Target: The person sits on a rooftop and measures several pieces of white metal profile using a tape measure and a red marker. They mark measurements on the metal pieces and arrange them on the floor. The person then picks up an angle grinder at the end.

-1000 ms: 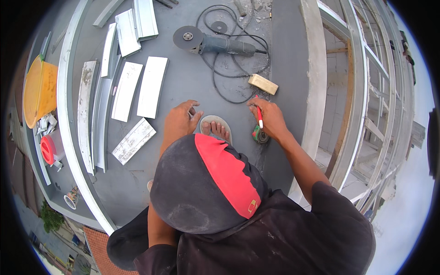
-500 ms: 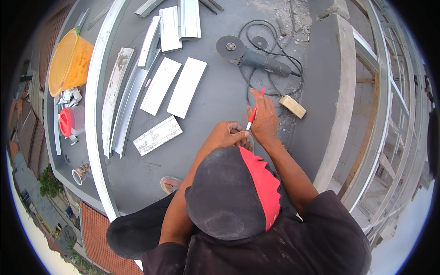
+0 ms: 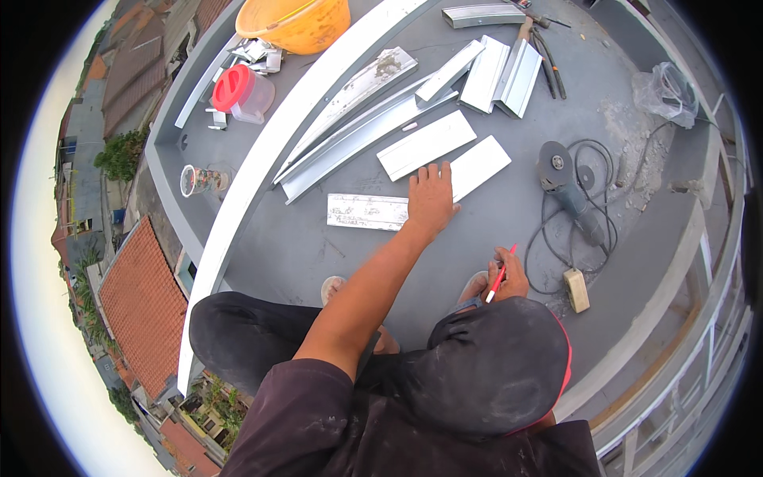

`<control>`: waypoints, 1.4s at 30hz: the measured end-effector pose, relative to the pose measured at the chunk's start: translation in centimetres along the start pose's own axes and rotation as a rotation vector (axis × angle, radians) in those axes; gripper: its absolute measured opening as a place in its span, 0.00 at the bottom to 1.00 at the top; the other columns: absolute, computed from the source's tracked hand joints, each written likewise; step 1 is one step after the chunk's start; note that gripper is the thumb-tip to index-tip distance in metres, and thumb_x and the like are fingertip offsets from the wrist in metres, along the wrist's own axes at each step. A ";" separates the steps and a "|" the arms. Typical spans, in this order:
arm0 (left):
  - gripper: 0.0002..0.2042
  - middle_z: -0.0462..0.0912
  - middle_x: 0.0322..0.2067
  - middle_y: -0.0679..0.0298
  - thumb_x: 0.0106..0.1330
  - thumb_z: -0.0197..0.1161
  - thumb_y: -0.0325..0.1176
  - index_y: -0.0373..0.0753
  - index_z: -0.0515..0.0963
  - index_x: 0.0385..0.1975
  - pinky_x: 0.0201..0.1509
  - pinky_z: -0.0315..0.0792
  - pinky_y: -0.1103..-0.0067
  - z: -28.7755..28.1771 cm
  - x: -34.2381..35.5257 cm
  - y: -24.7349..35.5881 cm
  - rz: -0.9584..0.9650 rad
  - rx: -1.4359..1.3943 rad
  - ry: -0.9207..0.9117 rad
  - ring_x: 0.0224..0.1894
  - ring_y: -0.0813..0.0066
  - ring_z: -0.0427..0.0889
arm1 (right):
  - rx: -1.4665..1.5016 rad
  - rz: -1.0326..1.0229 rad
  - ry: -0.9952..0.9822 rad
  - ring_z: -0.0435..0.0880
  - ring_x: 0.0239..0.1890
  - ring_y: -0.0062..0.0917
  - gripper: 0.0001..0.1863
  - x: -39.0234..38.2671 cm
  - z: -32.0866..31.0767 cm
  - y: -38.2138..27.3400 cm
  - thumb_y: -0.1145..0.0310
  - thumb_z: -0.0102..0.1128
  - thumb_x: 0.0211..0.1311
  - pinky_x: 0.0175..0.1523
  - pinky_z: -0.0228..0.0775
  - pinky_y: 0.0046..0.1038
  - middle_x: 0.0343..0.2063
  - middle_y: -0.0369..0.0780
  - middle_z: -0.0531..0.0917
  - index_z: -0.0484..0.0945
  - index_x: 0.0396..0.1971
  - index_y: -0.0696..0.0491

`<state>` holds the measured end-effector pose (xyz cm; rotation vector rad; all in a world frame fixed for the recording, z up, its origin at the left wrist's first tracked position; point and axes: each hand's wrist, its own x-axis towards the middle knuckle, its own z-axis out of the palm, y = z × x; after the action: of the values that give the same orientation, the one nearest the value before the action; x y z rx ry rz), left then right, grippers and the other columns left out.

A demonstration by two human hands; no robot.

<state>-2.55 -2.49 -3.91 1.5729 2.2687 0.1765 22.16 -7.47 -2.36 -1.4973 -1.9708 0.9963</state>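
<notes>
My left hand [image 3: 431, 200] reaches forward with fingers apart, its fingertips over the near end of a white metal channel piece [image 3: 482, 165]. A second short white piece [image 3: 427, 145] lies just beyond it. To the left, a scuffed, marked white piece [image 3: 367, 211] has its right end beside my left wrist. Near my right knee, my right hand [image 3: 513, 270] is closed around a slim red and white marker pen [image 3: 498, 280], white end pointing down toward me. Part of that hand is hidden behind the knee.
An angle grinder [image 3: 574, 195] with its looped cable lies at right, by a pale block [image 3: 577, 291]. Longer metal channels [image 3: 358, 147] lie at left under a long white rail [image 3: 262, 171]. Beyond it stand a yellow bucket [image 3: 306, 28] and a red-lidded tub [image 3: 253, 97]. A low wall [image 3: 644, 306] borders the right.
My left hand has left the pen and my right hand, reaching forward to the white metal piece. The right hand keeps the pen, now lower by the knee. The view has turned toward the left.
</notes>
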 end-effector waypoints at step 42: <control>0.15 0.89 0.39 0.60 0.71 0.76 0.34 0.31 0.87 0.50 0.38 0.84 0.79 -8.4 -0.7 2.3 -0.205 -1.522 -0.281 0.37 0.76 0.87 | 0.997 0.260 0.071 0.83 0.28 0.17 0.08 9.0 -5.9 -7.4 0.68 0.64 0.76 0.30 0.75 0.22 0.29 0.38 0.86 0.84 0.41 0.59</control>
<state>-3.42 -1.38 4.73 0.4648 1.2802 1.1694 19.33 1.59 6.59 -1.1511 -0.9316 1.6581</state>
